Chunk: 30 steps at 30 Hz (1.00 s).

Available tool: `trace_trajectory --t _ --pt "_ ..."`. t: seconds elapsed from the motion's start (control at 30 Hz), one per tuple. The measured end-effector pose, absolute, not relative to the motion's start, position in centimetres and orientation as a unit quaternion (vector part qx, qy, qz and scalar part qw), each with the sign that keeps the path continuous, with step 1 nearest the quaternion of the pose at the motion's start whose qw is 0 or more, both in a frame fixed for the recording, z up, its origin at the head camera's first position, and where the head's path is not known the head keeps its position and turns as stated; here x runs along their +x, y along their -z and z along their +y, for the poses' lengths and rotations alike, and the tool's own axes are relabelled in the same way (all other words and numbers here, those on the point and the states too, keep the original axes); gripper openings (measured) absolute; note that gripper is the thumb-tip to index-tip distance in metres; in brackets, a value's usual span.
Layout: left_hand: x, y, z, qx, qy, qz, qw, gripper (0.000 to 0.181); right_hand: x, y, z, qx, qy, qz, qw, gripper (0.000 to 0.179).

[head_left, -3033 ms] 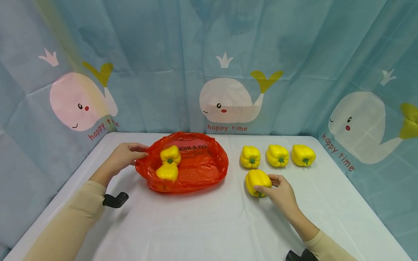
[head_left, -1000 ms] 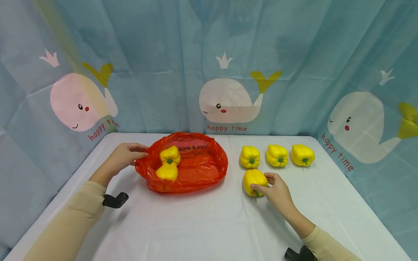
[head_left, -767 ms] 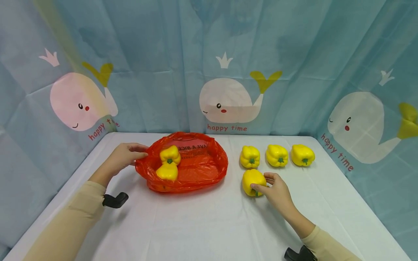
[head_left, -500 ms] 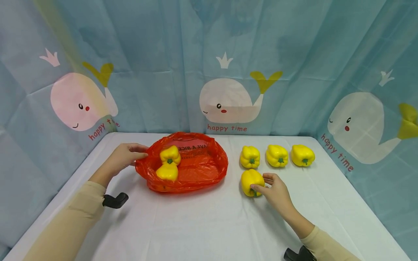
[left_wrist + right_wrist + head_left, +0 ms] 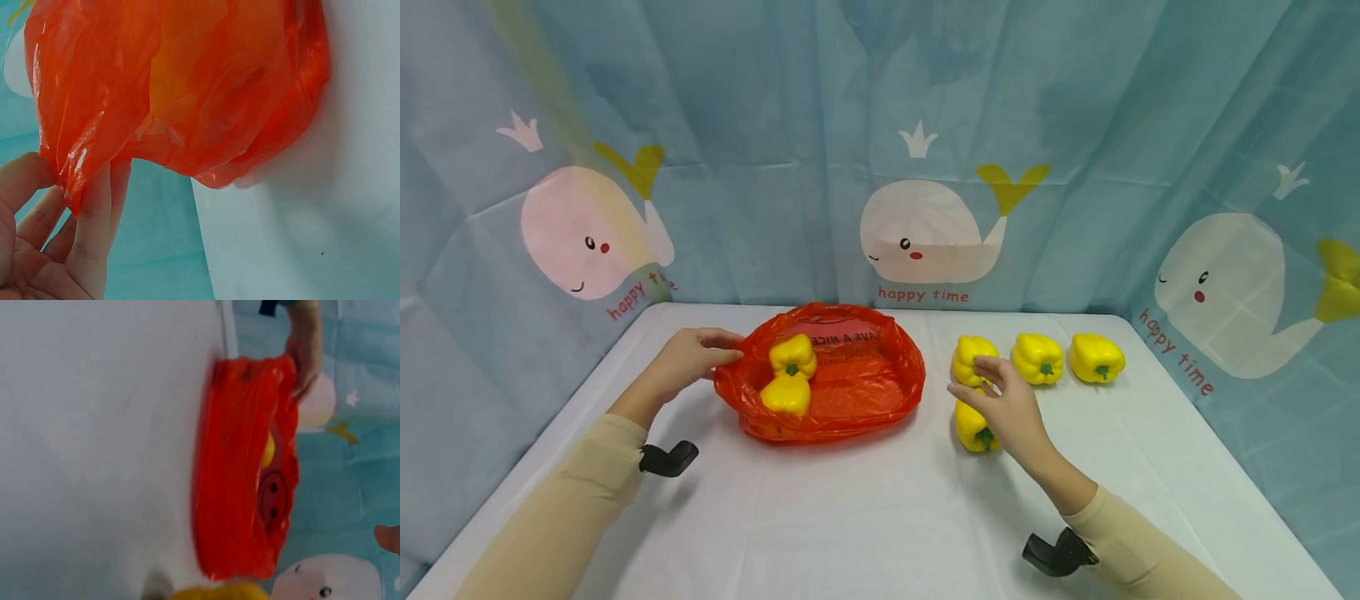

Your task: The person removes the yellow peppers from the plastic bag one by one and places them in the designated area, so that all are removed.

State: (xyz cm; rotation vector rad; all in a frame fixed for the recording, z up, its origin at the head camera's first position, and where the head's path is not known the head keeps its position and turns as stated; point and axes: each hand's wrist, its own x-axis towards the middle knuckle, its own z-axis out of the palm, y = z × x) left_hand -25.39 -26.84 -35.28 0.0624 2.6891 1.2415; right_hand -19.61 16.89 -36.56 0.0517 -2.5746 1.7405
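My left hand (image 5: pixel 685 367) pinches the left rim of a red plastic bag (image 5: pixel 865 383), whose mouth gapes upward; in the left wrist view, thumb and fingers grip the bag's edge. Two yellow bell peppers (image 5: pixel 793 356) lie inside, on its left side. My right hand (image 5: pixel 1015 417) hovers over the front yellow bell pepper (image 5: pixel 972 427) on the table, thumb and fingers apart with nothing between them. It partly hides this pepper and the bell pepper behind it (image 5: pixel 967 357). In the right wrist view, only a fingertip (image 5: pixel 389 538) shows at the right edge.
Two more yellow bell peppers, a middle one (image 5: pixel 1037 359) and a right one (image 5: pixel 1097 358), complete the back row. A white cloth covers the table (image 5: pixel 850 517). A blue whale-print curtain (image 5: pixel 760 208) stands behind and along both sides.
The front bell pepper shifted slightly left while my right hand held it. My right hand has since let it go and risen up and left. The left hand stays on the bag.
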Motion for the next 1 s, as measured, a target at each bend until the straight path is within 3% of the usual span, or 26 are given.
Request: trace_trajectory --t 0.33,0.77,1.0 --pt "-25.6 35.0 -26.5 0.018 -0.417 0.904 0.087 0.052 -21.4 36.0 9.7 0.052 -0.583 -0.809 -0.052 0.063" --pt "-25.5 34.9 -26.5 0.011 -0.42 0.903 0.09 0.051 -24.3 36.1 3.6 0.035 -0.597 -0.776 -0.198 0.065" --pt "-25.6 34.9 -26.6 0.013 -0.418 0.904 0.089 0.05 -25.4 37.2 1.4 0.016 -0.596 -0.766 -0.239 0.05"
